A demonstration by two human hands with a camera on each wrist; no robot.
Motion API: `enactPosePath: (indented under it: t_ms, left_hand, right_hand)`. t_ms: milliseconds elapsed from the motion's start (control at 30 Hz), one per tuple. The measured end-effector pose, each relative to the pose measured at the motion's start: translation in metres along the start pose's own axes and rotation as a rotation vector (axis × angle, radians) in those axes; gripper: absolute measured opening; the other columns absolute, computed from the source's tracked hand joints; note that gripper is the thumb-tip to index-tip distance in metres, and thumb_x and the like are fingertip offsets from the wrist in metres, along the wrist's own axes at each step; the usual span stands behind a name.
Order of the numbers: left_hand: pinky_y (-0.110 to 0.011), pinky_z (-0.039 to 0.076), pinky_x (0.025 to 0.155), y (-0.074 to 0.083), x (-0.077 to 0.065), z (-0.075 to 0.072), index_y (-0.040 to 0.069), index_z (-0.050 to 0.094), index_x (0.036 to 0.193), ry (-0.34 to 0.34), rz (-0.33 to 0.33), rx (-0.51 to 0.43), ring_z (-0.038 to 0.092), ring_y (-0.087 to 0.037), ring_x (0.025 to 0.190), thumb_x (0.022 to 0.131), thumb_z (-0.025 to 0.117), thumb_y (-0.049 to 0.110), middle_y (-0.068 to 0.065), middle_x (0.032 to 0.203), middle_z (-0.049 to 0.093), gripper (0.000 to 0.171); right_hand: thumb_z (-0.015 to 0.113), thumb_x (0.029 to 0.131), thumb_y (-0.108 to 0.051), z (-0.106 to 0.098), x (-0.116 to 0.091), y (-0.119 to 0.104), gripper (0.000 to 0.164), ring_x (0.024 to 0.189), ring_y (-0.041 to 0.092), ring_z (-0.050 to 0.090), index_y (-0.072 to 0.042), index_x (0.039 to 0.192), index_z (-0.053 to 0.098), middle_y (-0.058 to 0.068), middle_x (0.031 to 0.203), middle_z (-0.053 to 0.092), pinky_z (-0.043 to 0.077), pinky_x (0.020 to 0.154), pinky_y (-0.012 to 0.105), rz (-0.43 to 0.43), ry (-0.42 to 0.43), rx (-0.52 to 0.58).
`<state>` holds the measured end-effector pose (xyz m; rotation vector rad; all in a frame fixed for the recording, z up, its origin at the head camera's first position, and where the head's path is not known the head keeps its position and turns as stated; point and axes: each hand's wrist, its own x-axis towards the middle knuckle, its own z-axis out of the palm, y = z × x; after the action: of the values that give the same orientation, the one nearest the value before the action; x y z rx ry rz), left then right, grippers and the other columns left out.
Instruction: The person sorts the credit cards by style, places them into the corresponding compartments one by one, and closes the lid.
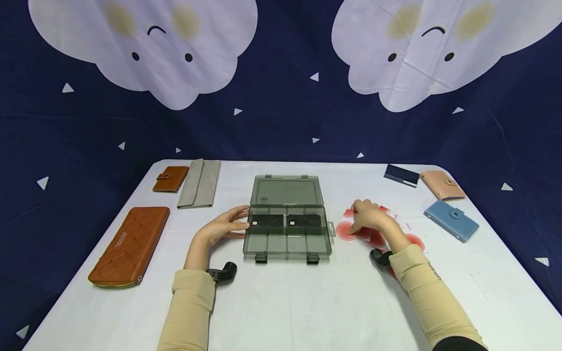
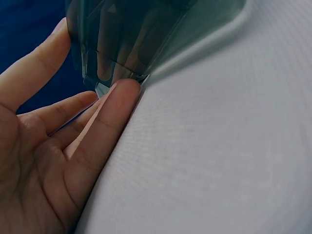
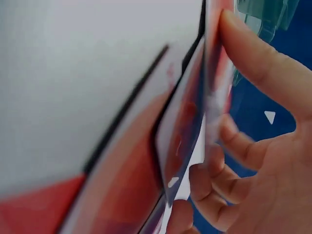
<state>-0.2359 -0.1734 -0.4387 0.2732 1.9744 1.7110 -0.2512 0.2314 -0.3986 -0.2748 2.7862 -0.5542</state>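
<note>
A see-through grey-green compartment box (image 1: pixel 287 243) lies on the table with its lid (image 1: pixel 287 191) folded back. Flat black cards (image 1: pixel 268 221) sit in its back compartments. My left hand (image 1: pixel 223 226) is at the box's left side, fingers extended; in the left wrist view its fingertips touch the box wall (image 2: pixel 141 34). To the right of the box, my right hand (image 1: pixel 370 217) reaches down over a spread of cards with red round prints (image 1: pixel 376 239). In the right wrist view its thumb (image 3: pixel 258 58) and curled fingers pinch a red-and-white card (image 3: pixel 217 53).
A brown quilted wallet (image 1: pixel 131 243), a small brown wallet (image 1: pixel 171 179) and a grey folding case (image 1: pixel 199 184) lie at left. A dark blue card holder (image 1: pixel 401 175), a tan wallet (image 1: pixel 442 185) and a blue wallet (image 1: pixel 451 220) lie at the far right.
</note>
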Motion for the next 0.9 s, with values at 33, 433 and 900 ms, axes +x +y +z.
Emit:
enactPosePath:
  t_ms: [33,433,900]
  left_hand:
    - [-0.043,0.048,0.094,0.0,0.0,0.0,0.005,0.015,0.148,0.001,0.001,0.0,0.036,-0.042,0.127,0.089,0.058,0.008,-0.022,0.151,0.015,0.073]
    - [-0.043,0.048,0.094,-0.003,0.002,0.0,0.005,0.014,0.148,0.001,0.014,0.013,0.034,-0.042,0.128,0.089,0.059,0.01,-0.022,0.151,0.015,0.074]
    - [-0.042,0.049,0.093,-0.001,0.001,0.001,0.006,0.016,0.148,0.015,-0.004,0.016,0.036,-0.041,0.128,0.089,0.06,0.011,-0.021,0.15,0.017,0.074]
  right_hand:
    - [0.083,0.062,-0.022,0.0,0.0,0.001,0.059,0.089,0.039,0.047,0.003,0.104,0.049,0.025,0.1,0.051,0.043,0.077,0.045,-0.011,0.011,0.043]
    - [0.071,0.078,-0.003,-0.008,-0.008,0.005,0.071,0.095,0.037,0.05,-0.004,0.135,0.029,0.035,0.115,0.047,0.044,0.079,0.043,-0.059,0.19,0.449]
    - [0.065,0.082,0.002,-0.008,-0.013,-0.06,0.05,0.071,0.007,0.054,0.006,0.126,0.041,0.009,0.083,0.061,0.048,0.066,0.02,-0.243,0.193,0.747]
